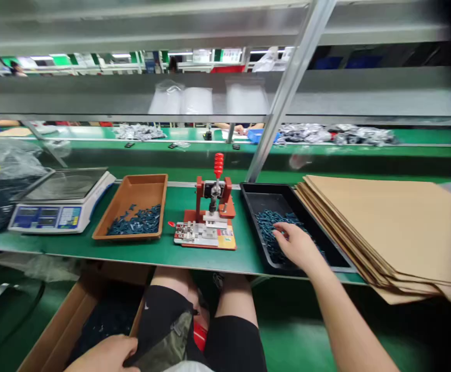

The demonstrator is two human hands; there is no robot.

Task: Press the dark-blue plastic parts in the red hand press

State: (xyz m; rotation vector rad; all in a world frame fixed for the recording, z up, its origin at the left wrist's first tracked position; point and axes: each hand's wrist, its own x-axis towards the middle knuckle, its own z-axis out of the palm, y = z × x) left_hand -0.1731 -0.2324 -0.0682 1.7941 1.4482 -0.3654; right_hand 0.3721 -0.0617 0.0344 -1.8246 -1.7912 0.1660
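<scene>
My right hand (294, 242) is over the black tray (262, 248), its thumb and forefinger apart, just above a heap of small dark blue-green plastic parts (269, 227). Nothing shows between those fingertips. Low at the bottom edge, my left hand (107, 355) lies beside my thigh, near a cardboard box (60, 320) holding dark pieces. Its fingers are loosely bent and apart, partly cut off by the frame. Between the trays stands a hand press (210, 219) with a red upright handle (218, 165) and a metal fixture at its base.
An orange-brown tray (128, 186) of similar parts sits left of the press. Beyond it are a weighing scale (60, 201) and a clear plastic bag (8, 160). Stacked brown cardboard sheets (380, 222) overhang the bench edge at right. A slanted metal post (287, 98) rises behind the bench.
</scene>
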